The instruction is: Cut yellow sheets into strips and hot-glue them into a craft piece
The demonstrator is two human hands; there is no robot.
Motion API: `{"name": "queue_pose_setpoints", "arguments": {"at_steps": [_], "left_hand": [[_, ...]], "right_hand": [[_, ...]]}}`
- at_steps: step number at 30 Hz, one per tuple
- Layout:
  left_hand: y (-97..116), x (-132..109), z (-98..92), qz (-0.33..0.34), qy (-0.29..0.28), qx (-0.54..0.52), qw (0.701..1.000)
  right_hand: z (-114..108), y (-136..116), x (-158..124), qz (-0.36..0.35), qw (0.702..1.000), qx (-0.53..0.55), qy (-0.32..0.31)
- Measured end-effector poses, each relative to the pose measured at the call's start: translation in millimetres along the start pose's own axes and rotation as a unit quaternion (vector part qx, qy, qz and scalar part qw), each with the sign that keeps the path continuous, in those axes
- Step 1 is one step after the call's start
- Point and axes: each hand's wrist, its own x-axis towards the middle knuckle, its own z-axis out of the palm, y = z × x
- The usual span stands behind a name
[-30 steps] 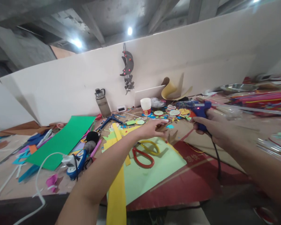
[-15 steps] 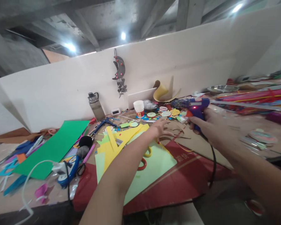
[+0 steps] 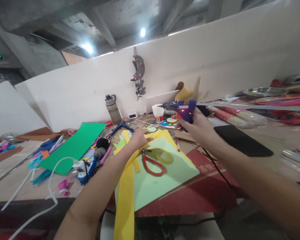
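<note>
1. Head view: right hand wraps the handle of a blue-and-orange plastic glue gun, fingers closed on it; that grip likely keeps the nozzle aimed left, clear of the paper.
2. Long translucent glue stick juts right from the gun's rear, presumably as feed. Red light lit, so probably powered.
3. Left hand over the far part of bright yellow paper; fingers parted, nothing visible between them, contact can't tell.
4. Scissors with red and yellow loop handles lie on a pale green paper sheet, handles near, probably for easy reach.
5. Flat red cardboard underneath, likely as work mat.
</note>
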Motion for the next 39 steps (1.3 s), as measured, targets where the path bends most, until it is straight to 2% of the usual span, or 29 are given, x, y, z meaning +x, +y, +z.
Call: {"name": "queue_pose_setpoints", "arguments": {"at_steps": [3, 8, 11, 15, 19, 24, 29, 33, 39], "left_hand": [[-7, -14, 5.5, -0.029, -0.015, 0.023, 0.999], [-13, -17, 14.7, -0.042, -0.003, 0.045, 0.998], [-18, -16, 16.6, -0.043, 0.0, 0.032, 0.999], [-22, -16, 16.9, -0.048, 0.008, -0.008, 0.999], [-21, -17, 16.4, -0.045, 0.004, 0.028, 0.999], [-17, -18, 13.9, -0.033, -0.004, 0.066, 0.997], [-18, -17, 13.5, -0.035, 0.004, 0.072, 0.997], [-18, -14, 18.1, -0.048, 0.012, 0.115, 0.992], [-19, -9, 23.9, -0.101, 0.015, 0.129, 0.986]], "right_hand": [[20, 0, 9, -0.043, 0.998, -0.04, -0.013], [44, 17, 11, 0.009, 0.992, -0.051, -0.119], [50, 31, 9, 0.022, 0.989, -0.053, -0.138], [51, 49, 8, 0.015, 0.983, -0.135, -0.125], [49, 58, 6, -0.012, 0.965, -0.223, -0.135], [51, 59, 3, -0.051, 0.965, -0.204, -0.157], [55, 64, 0, -0.048, 0.958, -0.22, -0.177], [55, 68, 0, -0.082, 0.945, -0.253, -0.192], [49, 66, 4, -0.059, 0.91, -0.349, -0.217]]}}
